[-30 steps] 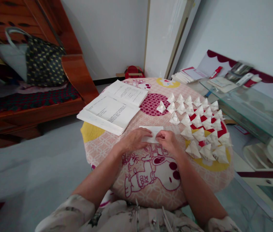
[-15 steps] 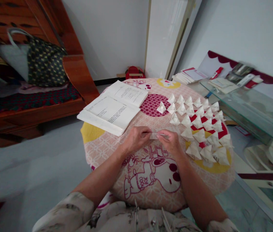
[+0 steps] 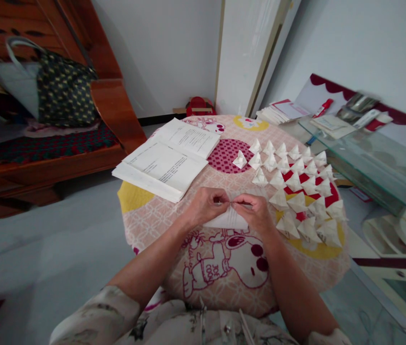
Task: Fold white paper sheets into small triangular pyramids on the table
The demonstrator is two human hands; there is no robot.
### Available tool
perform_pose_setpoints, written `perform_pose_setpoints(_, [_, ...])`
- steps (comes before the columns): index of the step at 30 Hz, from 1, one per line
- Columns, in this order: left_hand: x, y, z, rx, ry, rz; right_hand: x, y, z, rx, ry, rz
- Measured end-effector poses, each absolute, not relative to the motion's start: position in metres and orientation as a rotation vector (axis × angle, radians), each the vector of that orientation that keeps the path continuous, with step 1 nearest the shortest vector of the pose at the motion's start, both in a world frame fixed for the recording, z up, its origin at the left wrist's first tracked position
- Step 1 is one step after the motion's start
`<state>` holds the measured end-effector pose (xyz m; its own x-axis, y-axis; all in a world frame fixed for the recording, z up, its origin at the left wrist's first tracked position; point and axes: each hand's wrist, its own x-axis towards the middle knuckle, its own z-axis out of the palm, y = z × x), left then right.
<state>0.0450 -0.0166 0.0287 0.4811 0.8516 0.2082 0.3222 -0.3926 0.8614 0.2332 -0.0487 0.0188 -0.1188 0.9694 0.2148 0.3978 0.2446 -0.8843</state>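
A white sheet of paper (image 3: 227, 221) lies low over the cloth, partly hidden by both hands. My left hand (image 3: 208, 205) is closed, thumb and fingers pinching the paper near its middle. My right hand (image 3: 254, 210) pinches it just beside, the two sets of fingertips almost meeting. Left of the hands, an open printed book (image 3: 174, 165) rests on the table. To the right stand several folded paper pieces (image 3: 298, 202) with pointed corners, set out in rows; one folded piece (image 3: 239, 159) sits a little apart near the book.
The round table wears a pink patterned cloth (image 3: 141, 223) with a cartoon dog. A glass shelf (image 3: 371, 163) holding papers and a red marker (image 3: 323, 108) adjoins its right side. On the left is a wooden bench (image 3: 112, 105) with a dark patterned bag (image 3: 64, 88).
The paper was a narrow strip held between the hands; now a wider sheet shows beneath them. The fingertips have come closer together.
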Motion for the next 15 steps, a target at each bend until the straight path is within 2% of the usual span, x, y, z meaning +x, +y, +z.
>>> perform_pose_setpoints(8, [0.045,-0.015,0.028,1.905,0.962,0.854,0.237,-0.047,0.019,-1.341,-1.631,0.882])
perform_pose_setpoints(15, [0.032,-0.007,0.020,1.751,0.944,0.902,0.255,-0.043,0.016,-1.362,-1.296,0.985])
